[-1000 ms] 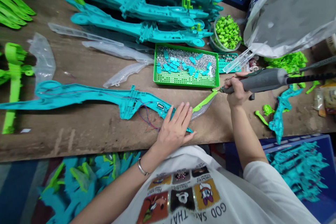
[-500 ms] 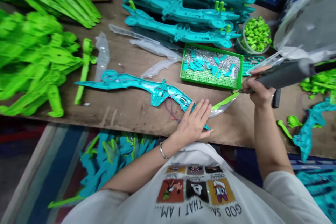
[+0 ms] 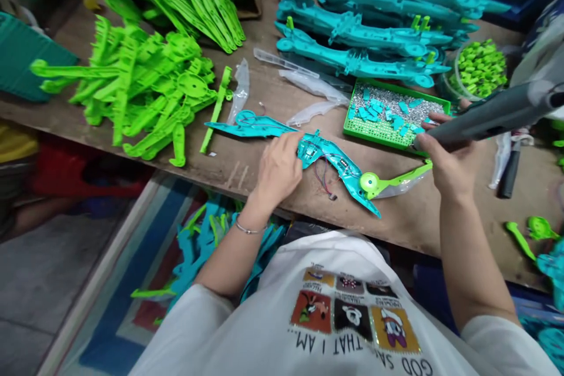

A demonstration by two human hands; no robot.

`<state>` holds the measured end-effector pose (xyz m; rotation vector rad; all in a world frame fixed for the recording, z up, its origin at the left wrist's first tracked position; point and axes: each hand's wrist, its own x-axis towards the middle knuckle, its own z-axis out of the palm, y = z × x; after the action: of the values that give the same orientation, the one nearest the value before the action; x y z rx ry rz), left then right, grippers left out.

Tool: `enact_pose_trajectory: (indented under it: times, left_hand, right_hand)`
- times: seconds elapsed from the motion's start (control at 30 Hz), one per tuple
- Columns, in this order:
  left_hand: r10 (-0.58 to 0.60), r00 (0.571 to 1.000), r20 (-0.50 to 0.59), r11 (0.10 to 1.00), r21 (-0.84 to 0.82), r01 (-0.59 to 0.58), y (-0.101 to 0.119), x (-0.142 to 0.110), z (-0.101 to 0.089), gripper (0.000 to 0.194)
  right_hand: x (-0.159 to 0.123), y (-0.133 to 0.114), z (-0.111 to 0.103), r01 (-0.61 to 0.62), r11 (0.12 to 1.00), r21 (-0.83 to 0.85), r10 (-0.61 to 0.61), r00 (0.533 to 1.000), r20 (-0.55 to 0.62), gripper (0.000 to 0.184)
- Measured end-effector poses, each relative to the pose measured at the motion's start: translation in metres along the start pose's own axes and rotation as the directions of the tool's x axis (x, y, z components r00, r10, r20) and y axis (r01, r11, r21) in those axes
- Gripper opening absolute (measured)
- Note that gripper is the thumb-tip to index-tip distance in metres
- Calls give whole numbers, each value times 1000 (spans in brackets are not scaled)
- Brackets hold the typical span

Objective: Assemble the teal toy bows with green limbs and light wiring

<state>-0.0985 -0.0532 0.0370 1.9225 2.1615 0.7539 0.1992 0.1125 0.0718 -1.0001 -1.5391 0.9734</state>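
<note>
A teal bow-shaped plastic shell (image 3: 348, 170) lies on the workbench with thin wires hanging out of its middle. My left hand (image 3: 277, 170) is closed over its left-centre part, the fingertips partly hidden. On the shell's right end sits a lime-green arm (image 3: 390, 182) with a round hub, and a clear plastic piece (image 3: 400, 189) lies along it. My right hand (image 3: 456, 161) holds a grey electric screwdriver (image 3: 497, 111) between thumb and fingers, some fingers loosely extended. Its tip is near the corner of a green tray (image 3: 352, 129) of screws and small teal pieces.
Lime-green parts (image 3: 154, 82) are heaped at the left. Teal shells (image 3: 352, 29) are stacked at the back, beside a tub of small green pieces (image 3: 480, 67). Clear plastic pieces (image 3: 312, 85) lie behind the work. A black-handled tool (image 3: 510, 173) lies at the right.
My left hand has moved from the shell's right end to its left-centre part, uncovering the green hub. The screwdriver has come up off the green arm's tip. The view has shifted left.
</note>
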Motion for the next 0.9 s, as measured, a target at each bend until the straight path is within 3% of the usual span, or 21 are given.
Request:
enact_pose_trajectory:
  times: [0.1, 0.2, 0.33, 0.47, 0.67, 0.8, 0.83, 0.9]
  left_hand:
    - [20, 1000, 20, 999, -46, -19, -23, -6, -1, 47]
    - [59, 998, 21, 990, -132, -56, -21, -18, 6, 40]
    - [74, 997, 11, 974, -214, -70, -1, -30, 19, 38]
    - [137, 990, 46, 942, -315, -116, 30, -39, 35, 34]
    - [308, 940, 145, 877, -427, -222, 79, -53, 59, 40]
    - [445, 875, 192, 797, -531, -289, 88, -56, 52, 42]
    - [439, 881, 175, 796, -530, -292, 85, -56, 46, 38]
    - [327, 937, 119, 859, -451, -243, 72, -53, 33, 28]
  right_hand:
    - [-26, 1, 1, 78, 994, -79, -84, 993, -83, 73]
    - [-60, 0, 3, 132, 963, -235, -164, 978, -126, 70]
    - [-101, 0, -2, 61, 852, -521, -57, 998, 24, 57]
    - [-124, 8, -17, 117, 739, -663, -19, 988, 153, 41]
    - [-131, 39, -67, 154, 564, -811, -16, 984, 176, 22]
    - [-129, 58, -114, 197, 495, -846, -13, 976, 219, 20]
    - [-127, 60, -123, 204, 485, -850, -19, 975, 223, 20]
    - [-124, 60, -133, 205, 474, -856, -44, 977, 209, 21]
